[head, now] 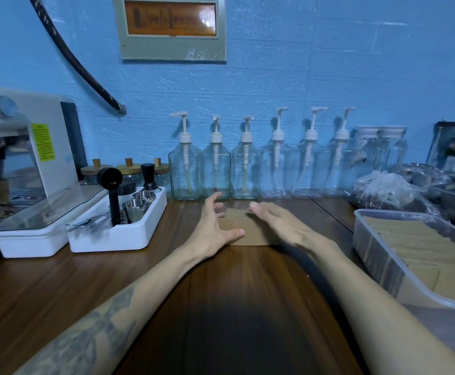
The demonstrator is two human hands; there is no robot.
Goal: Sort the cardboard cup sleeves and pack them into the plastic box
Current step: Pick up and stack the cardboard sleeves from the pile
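A small stack of brown cardboard cup sleeves (250,234) lies on the wooden counter in the middle of the view. My left hand (215,228) rests against the stack's left side, fingers spread, thumb on its top. On the stack's right side lies my right hand (277,221), its fingers flat and reaching over the far edge. Neither hand has lifted the stack. At the right stands the clear plastic box (377,255), holding rows of sleeves packed on edge.
A white tray (118,236) with metal cups and a black tamper sits at the left, beside an espresso machine (18,163). A row of clear pump bottles (245,169) lines the blue wall. Plastic bags (385,190) and a metal sink lie at the far right.
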